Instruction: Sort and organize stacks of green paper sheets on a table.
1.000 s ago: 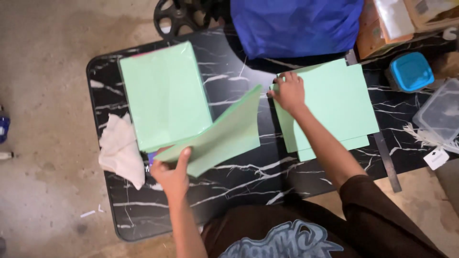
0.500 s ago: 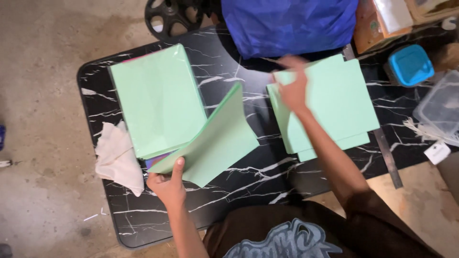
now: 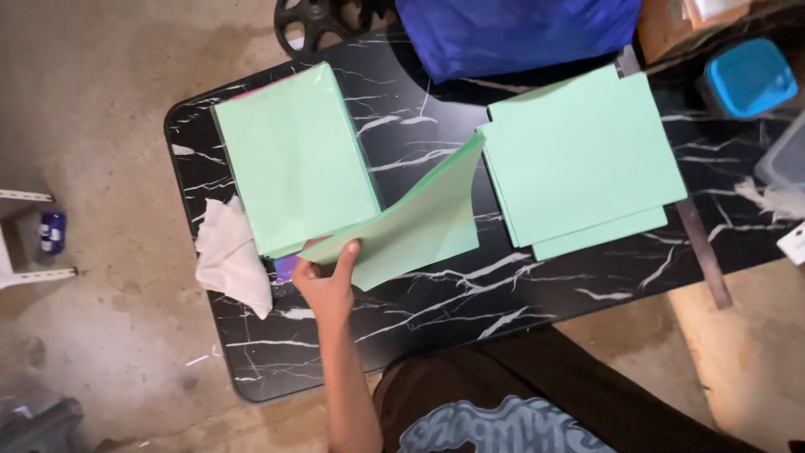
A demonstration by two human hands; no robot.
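Below frame, right hand hidden; left hand (image 3: 325, 283) pinches green sheet (image 3: 411, 222).

On the table (image 3: 436, 294), a lifted sheet (image 3: 411, 226) lies between left stack (image 3: 293, 159) and right stack (image 3: 579, 159).

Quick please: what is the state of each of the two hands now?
Left hand: closed on the corner of a lifted green sheet.
Right hand: not in view.
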